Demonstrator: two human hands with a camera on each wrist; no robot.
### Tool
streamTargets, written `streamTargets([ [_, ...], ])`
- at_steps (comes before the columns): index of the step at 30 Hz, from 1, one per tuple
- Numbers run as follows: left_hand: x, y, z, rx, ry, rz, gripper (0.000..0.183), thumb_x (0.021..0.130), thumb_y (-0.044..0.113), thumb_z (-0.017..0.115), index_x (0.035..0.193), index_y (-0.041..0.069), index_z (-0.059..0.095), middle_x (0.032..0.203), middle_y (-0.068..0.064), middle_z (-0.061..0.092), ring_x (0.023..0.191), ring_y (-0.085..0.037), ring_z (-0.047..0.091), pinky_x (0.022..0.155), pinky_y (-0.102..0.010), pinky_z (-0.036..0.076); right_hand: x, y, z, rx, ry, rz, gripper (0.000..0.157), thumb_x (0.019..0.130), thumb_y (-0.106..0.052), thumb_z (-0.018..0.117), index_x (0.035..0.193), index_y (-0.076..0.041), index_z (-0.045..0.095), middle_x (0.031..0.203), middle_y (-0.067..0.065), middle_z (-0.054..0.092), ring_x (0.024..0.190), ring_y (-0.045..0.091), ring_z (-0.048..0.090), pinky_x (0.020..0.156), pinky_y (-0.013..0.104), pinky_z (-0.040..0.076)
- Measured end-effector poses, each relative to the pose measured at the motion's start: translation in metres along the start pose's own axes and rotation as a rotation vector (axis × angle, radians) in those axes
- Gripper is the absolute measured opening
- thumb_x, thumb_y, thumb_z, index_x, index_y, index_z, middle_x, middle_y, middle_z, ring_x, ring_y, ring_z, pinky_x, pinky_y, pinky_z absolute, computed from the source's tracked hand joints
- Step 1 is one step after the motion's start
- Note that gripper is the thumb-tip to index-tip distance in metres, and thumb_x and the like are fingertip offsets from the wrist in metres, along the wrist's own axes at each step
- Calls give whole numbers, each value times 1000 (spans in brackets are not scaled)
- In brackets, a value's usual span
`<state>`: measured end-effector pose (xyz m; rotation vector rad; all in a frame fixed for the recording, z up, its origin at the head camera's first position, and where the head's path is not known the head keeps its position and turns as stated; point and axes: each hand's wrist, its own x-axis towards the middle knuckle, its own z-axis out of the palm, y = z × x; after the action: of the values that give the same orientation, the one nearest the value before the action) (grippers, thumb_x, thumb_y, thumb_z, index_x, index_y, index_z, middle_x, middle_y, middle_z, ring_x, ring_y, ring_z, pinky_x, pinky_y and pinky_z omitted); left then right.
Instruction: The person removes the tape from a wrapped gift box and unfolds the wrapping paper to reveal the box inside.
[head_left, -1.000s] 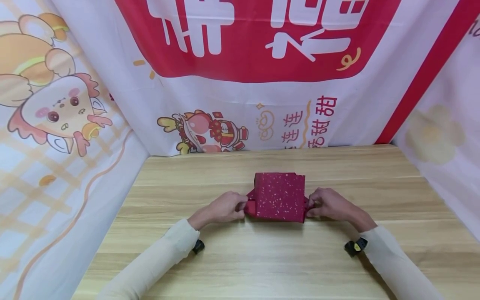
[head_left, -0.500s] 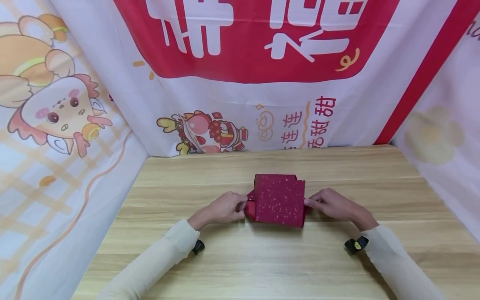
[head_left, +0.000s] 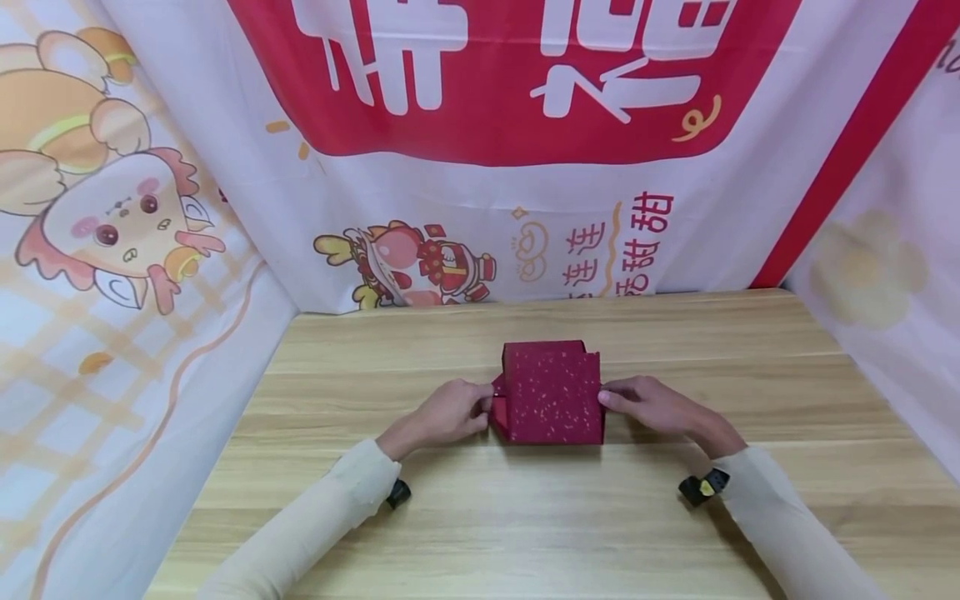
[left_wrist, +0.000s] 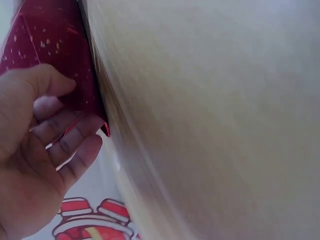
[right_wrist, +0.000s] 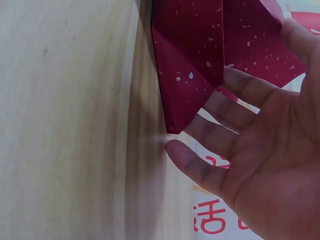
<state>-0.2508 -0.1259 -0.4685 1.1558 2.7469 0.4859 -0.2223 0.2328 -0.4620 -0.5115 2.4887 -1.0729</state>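
A dark red box [head_left: 555, 396] of folded card with pale specks lies on the wooden table, its broad face up and its end flaps sticking out. At its left end my left hand [head_left: 450, 411] pinches a flap. The left wrist view shows the thumb on the speckled flap [left_wrist: 55, 47], the other fingers behind it. My right hand [head_left: 648, 404] touches the right end, thumb at the top panel's edge. In the right wrist view its fingers [right_wrist: 215, 135] are nearly straight beside a pointed folded flap [right_wrist: 185, 95]. The box's far side and inside are hidden.
The wood-grain table [head_left: 480, 517] ends at a white printed cloth [head_left: 465, 187] with red lettering behind it. More printed cloth [head_left: 150, 350] hangs on the left side. Both wrists carry small black devices, one on the right wrist [head_left: 702, 489].
The box has shifted slightly left. My right hand has changed from gripping the right end flap to touching the panel edge, and has moved left. My left hand stays at its flap.
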Motion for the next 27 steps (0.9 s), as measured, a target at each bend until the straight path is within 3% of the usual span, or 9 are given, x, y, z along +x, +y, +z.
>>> streamTargets([
  [4, -2, 3, -1, 26, -63, 33, 27, 87, 27, 67, 111, 14, 68, 100, 4, 71, 89, -9, 63, 85, -26, 55, -2, 2, 1, -18, 13, -27, 60, 102, -48, 46, 138, -1, 54, 137, 18, 59, 132, 38, 51, 111, 57, 40],
  [7, -3, 5, 0, 27, -132, 62, 46, 91, 44, 63, 125, 12, 66, 120, -1, 68, 110, -14, 60, 100, -32, 51, -4, 4, 0, -45, 11, -45, 56, 102, -46, 48, 135, -1, 56, 134, 19, 61, 129, 39, 53, 109, 57, 42],
  [11, -4, 7, -1, -37, -207, 62, 58, 92, 58, 58, 129, 13, 65, 129, -2, 62, 119, -17, 54, 107, -36, 46, -6, 8, -1, -32, -23, -62, 50, 101, -42, 51, 132, -4, 59, 130, 14, 62, 126, 35, 55, 108, 57, 44],
  [15, -2, 8, 1, -83, -215, 72, 57, 90, 57, 62, 127, 15, 66, 124, 3, 66, 116, -12, 55, 106, -34, 45, -5, 14, -1, -12, -66, -96, 46, 95, -40, 63, 128, -8, 62, 128, 7, 61, 122, 29, 55, 106, 52, 46],
  [21, 2, 15, 8, 28, -107, 137, 66, 77, 50, 80, 131, 16, 62, 117, 3, 70, 104, -8, 59, 95, -26, 49, 0, 16, 0, -46, -107, -184, 34, 86, -31, 76, 117, -19, 70, 123, 2, 60, 118, 24, 51, 100, 40, 49],
  [24, 3, 18, 10, 30, -89, 161, 63, 75, 42, 84, 128, 18, 63, 112, 5, 72, 98, -8, 63, 87, -23, 53, 0, 14, 1, -83, -112, -212, 29, 84, -27, 78, 113, -24, 73, 122, 0, 60, 117, 21, 51, 99, 38, 50],
  [27, 3, 21, 12, 22, -102, 139, 49, 76, 37, 84, 117, 16, 67, 102, 5, 73, 87, -6, 64, 79, -19, 54, 0, 12, 3, -139, -91, -252, 27, 83, -23, 79, 109, -29, 74, 118, -3, 60, 115, 18, 52, 101, 43, 48],
])
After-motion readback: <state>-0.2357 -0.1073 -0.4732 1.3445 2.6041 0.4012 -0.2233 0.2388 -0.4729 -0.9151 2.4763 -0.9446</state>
